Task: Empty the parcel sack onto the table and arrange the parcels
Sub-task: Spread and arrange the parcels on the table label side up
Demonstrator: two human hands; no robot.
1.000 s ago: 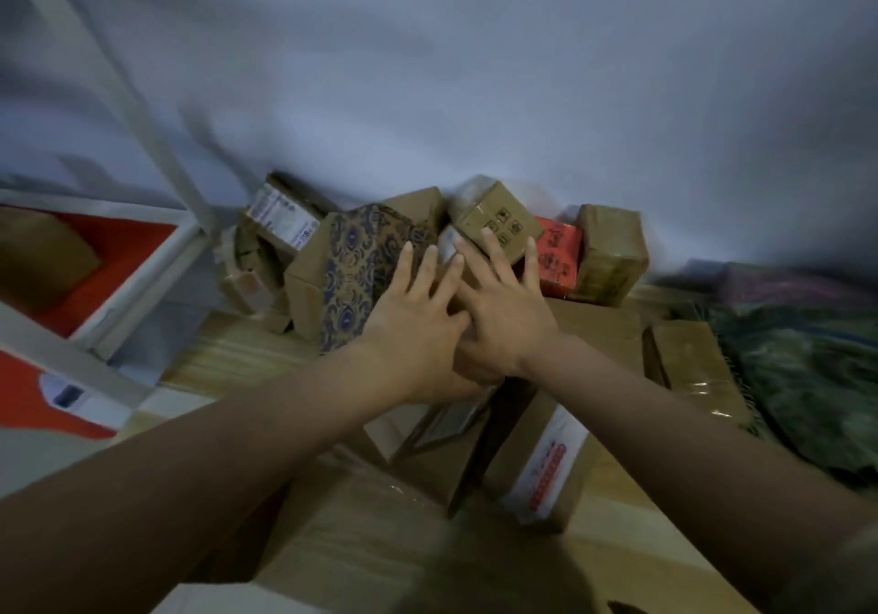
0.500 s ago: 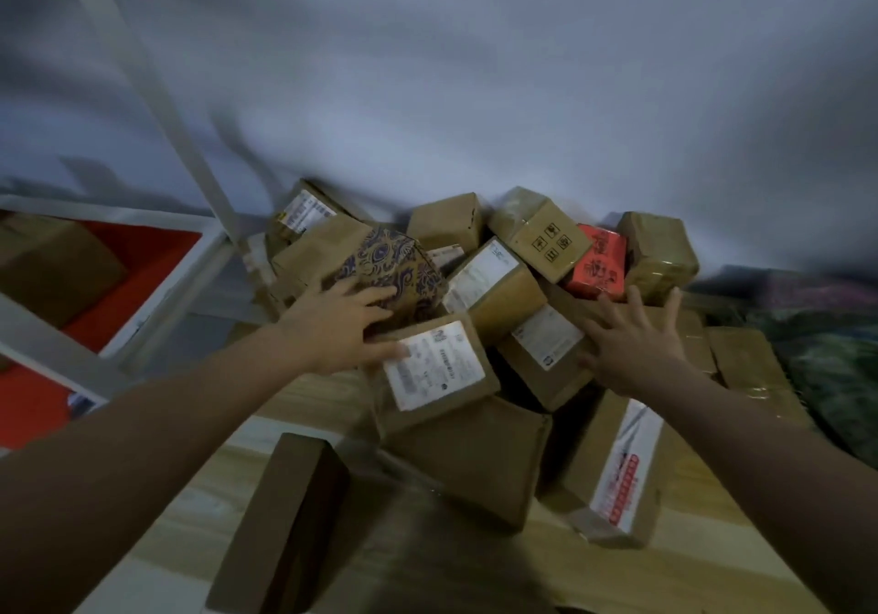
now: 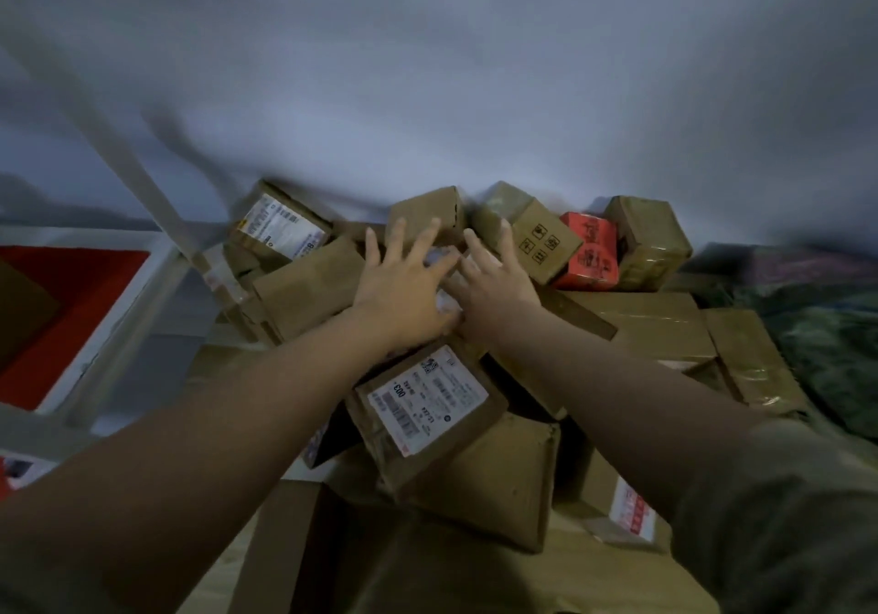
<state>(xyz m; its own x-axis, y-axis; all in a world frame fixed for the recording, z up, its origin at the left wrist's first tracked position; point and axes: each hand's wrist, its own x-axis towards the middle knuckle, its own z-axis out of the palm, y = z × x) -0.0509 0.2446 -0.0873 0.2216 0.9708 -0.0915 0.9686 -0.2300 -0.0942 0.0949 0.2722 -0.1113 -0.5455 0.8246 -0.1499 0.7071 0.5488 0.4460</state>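
Both hands, the left hand and right hand, press flat with each grip spread apart on the heap of parcels mid-frame on the wooden desk; shoving could topple the labelled box off the pile.

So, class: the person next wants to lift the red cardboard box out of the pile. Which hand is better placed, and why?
The right hand: the red cardboard box lies on its side of the pile, nearer its fingers. The left hand would have to cross over the right.

Bare forearms; right sleeve seemingly olive-drab.
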